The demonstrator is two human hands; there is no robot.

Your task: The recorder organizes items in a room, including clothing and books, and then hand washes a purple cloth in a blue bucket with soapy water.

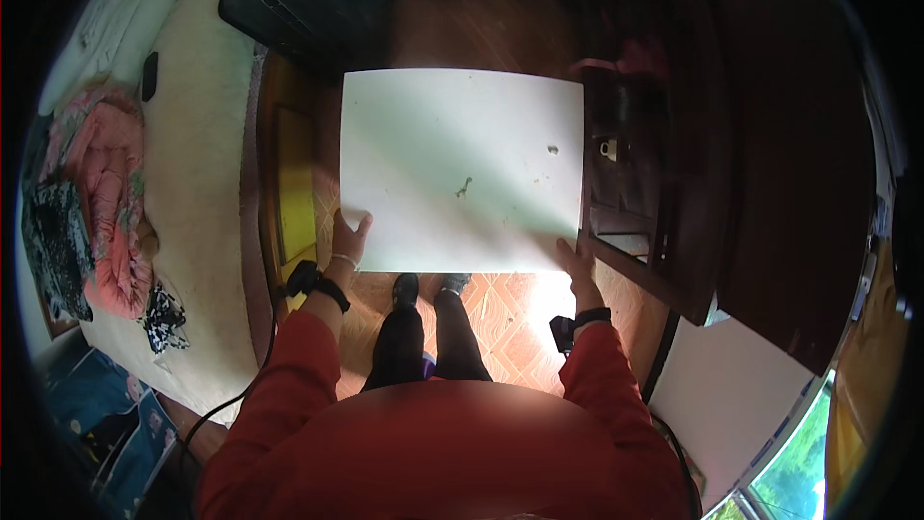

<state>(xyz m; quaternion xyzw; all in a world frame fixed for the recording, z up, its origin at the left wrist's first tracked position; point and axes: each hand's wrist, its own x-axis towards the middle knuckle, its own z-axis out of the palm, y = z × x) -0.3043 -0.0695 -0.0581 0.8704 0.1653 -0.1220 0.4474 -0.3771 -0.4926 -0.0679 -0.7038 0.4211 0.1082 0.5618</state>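
Observation:
A white rectangular board (423, 149) with a few dark stains and chips on its face spreads out in front of me. What lies beneath it is hidden, so I cannot tell whether it has legs. My left hand (349, 239) grips its left edge by the near corner, thumb on top. At the near right corner, my right hand (577, 258) is closed on the edge, the thumb over the surface and the other fingers mostly out of sight. Both wrists carry black strapped devices, and my feet stand just behind the board's near edge.
To the left runs a bed (197, 164) with a pink quilt (115, 202) and a black remote-like object (150, 76). A dark green suitcase (308, 0) stands beyond. Dark wooden furniture (770, 164) lines the right, close to the board. The floor (510, 318) is patterned reddish tile.

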